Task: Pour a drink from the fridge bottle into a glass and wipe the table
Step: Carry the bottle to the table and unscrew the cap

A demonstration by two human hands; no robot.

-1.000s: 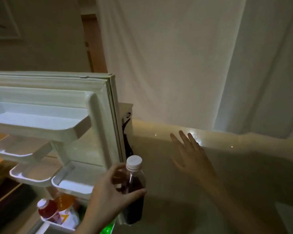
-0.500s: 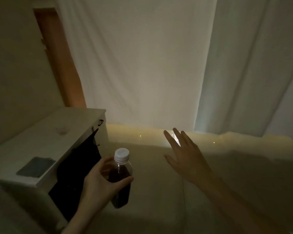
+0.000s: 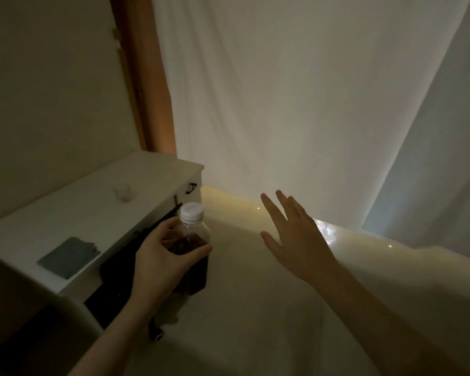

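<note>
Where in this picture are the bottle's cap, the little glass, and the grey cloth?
bottle cap (image 3: 192, 212), head view, on the white cap's ribbed side.
glass (image 3: 123, 193), head view, on its clear wall, standing on the white table.
grey cloth (image 3: 69, 257), head view, on the middle of the folded cloth.

— What sort of place is this?
— A dim room in a home, by the look of it. A long white fabric curtain (image 3: 296, 104) hangs down to the pale floor (image 3: 255, 308), with light leaking under its hem.
— Anything else?
— To the left of the curtain stands a brown wooden door frame (image 3: 144, 77) against a plain cream wall (image 3: 52, 90). Below that sits a low white surface (image 3: 73, 213) carrying a small clear drinking glass (image 3: 124, 191) and a folded grey cloth (image 3: 69, 257).
</note>
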